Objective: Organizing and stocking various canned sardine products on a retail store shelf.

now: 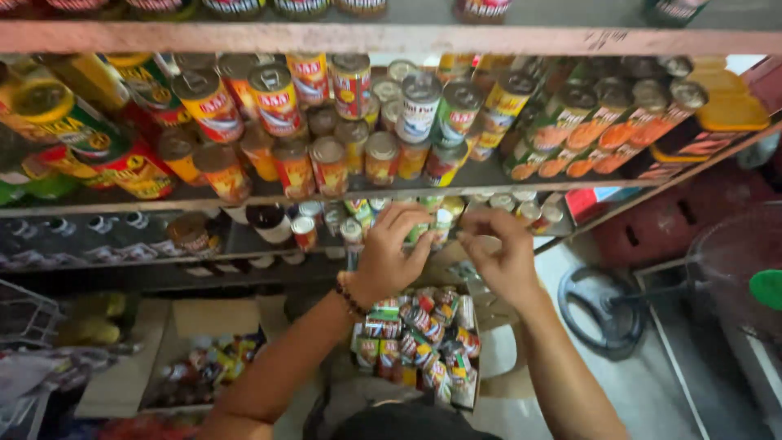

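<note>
While both hands pinch small cylindrical tins — glossy metal.

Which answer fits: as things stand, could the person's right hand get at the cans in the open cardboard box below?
Probably yes. The right hand hovers directly above the open cardboard box of cans, with nothing between them; only the left hand is alongside.

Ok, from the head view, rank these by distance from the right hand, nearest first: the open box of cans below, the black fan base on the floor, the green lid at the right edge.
1. Open box of cans: just below the right hand, slightly to its left.
2. Black fan base: on the floor, to the right of the hand and lower.
3. Green lid: far right edge of the view.
</note>
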